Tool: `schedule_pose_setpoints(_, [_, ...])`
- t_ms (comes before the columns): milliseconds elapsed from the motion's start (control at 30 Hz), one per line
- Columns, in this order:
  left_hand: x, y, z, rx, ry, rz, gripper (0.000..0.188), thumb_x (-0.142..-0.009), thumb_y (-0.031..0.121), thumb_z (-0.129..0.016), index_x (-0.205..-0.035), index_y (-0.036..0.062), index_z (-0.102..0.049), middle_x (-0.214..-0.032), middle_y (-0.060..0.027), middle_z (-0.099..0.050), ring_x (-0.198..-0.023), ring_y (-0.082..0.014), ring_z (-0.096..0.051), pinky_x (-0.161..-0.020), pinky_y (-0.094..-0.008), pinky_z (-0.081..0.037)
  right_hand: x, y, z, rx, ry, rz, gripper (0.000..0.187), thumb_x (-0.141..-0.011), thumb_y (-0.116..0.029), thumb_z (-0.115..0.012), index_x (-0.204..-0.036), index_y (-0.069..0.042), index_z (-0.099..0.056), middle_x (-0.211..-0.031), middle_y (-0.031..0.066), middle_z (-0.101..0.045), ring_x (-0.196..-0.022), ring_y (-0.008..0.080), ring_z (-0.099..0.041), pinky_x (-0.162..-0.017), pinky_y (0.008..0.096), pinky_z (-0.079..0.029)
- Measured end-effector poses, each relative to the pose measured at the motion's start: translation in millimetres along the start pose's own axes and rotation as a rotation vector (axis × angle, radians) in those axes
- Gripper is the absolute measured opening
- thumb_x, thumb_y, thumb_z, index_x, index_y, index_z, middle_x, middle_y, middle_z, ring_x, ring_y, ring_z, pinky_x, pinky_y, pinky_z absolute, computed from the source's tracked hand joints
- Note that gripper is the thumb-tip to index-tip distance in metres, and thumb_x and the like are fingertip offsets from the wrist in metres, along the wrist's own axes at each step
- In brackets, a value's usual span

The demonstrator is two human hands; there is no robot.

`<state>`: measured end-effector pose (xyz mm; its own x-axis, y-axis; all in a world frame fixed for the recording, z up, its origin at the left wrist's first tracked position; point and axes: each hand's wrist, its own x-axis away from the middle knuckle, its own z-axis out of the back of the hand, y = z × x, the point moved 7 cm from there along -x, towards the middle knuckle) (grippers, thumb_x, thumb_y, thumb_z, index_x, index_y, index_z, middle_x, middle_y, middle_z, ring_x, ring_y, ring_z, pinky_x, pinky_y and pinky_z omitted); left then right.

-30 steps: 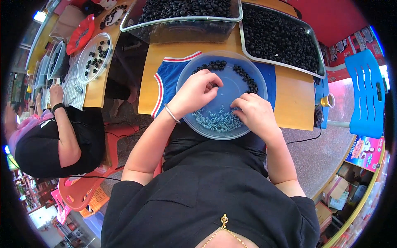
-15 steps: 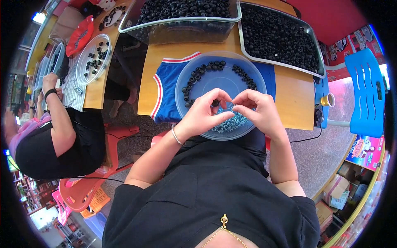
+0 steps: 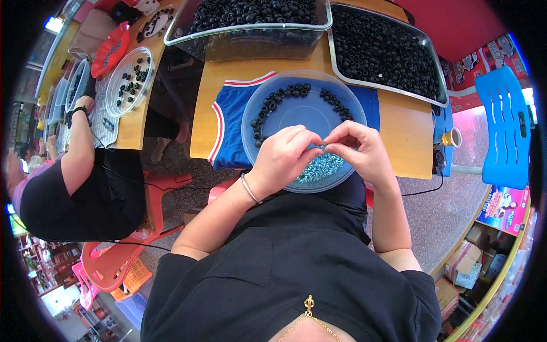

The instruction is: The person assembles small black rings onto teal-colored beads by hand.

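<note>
My left hand (image 3: 286, 149) and my right hand (image 3: 360, 149) meet over the near part of a round clear plastic tray (image 3: 361, 108). Thumb and forefinger of each are pinched together, fingertips touching around something small and dark that I cannot make out. Beneath the fingers lies a pile of small shiny teal pieces (image 3: 320, 169). Small black round pieces with holes (image 3: 272, 104) line the tray's left and far rim, and a second group of black pieces (image 3: 334, 102) follows the right rim. The tray rests on a blue cloth garment (image 3: 231, 134) with red-and-white trim, overhanging the table's near edge.
Behind the tray, a clear plastic bin (image 3: 245, 48) and a metal tray (image 3: 421, 91) hold heaps of black pieces on the wooden table (image 3: 407, 137). A blue chair (image 3: 504, 131) stands right. At left, a person (image 3: 74, 194) works beside another clear tray (image 3: 117, 74).
My left hand has turned and moved right until its fingertips meet the right hand's. The black piece seen in its fingers is now hidden. The person at left has shifted an arm.
</note>
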<state>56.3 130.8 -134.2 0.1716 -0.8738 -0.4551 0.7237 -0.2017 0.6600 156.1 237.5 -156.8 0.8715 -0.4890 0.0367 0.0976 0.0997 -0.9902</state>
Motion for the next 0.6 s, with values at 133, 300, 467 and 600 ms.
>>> schedule_pose_setpoints(133, [3.4,-7.5,-4.1,0.171,-0.030,0.021,0.011,-0.080,0.005,-0.066,-0.089,0.0023,-0.060,-0.072,-0.0089,-0.054,-0.063,-0.0227,-0.055,-0.059,-0.0324,-0.044,-0.2,-5.5,-0.5,-0.082,-0.024,0.123,0.007,-0.081,0.000,-0.069,-0.087,0.000,-0.065,-0.084,0.0042,-0.067,-0.078,0.0076,-0.063,-0.070,0.0214,-0.051])
schedule_pose_setpoints(300, [1.7,-14.4,-4.7,0.121,-0.253,0.311,0.019,-0.082,0.016,-0.069,-0.094,0.0040,-0.060,-0.078,-0.0099,-0.059,-0.071,-0.0250,-0.060,-0.064,-0.0347,-0.047,1.1,-6.6,3.8,-0.094,0.021,0.111,0.010,-0.081,0.000,-0.070,-0.089,0.000,-0.063,-0.085,0.0028,-0.065,-0.079,0.0066,-0.062,-0.070,0.0206,-0.050])
schedule_pose_setpoints(467, [-5.3,5.8,8.0,-0.055,-0.030,0.035,0.023,-0.078,0.019,-0.072,-0.092,0.0062,-0.060,-0.075,-0.0065,-0.057,-0.066,-0.0229,-0.057,-0.059,-0.0342,-0.047,1.3,-3.8,0.6,-0.110,0.017,0.004,0.010,-0.082,-0.002,-0.071,-0.087,-0.001,-0.062,-0.082,0.0013,-0.064,-0.076,0.0056,-0.061,-0.068,0.0201,-0.050])
schedule_pose_setpoints(600, [-6.1,15.5,6.5,-0.238,0.054,-0.157,0.020,-0.074,0.016,-0.072,-0.088,0.0088,-0.059,-0.069,-0.0041,-0.050,-0.062,-0.0200,-0.054,-0.053,-0.0320,-0.045,1.2,1.0,0.1,-0.145,0.009,-0.035,0.010,-0.082,-0.004,-0.071,-0.086,-0.001,-0.062,-0.082,0.0009,-0.065,-0.075,0.0046,-0.060,-0.066,0.0195,-0.050])
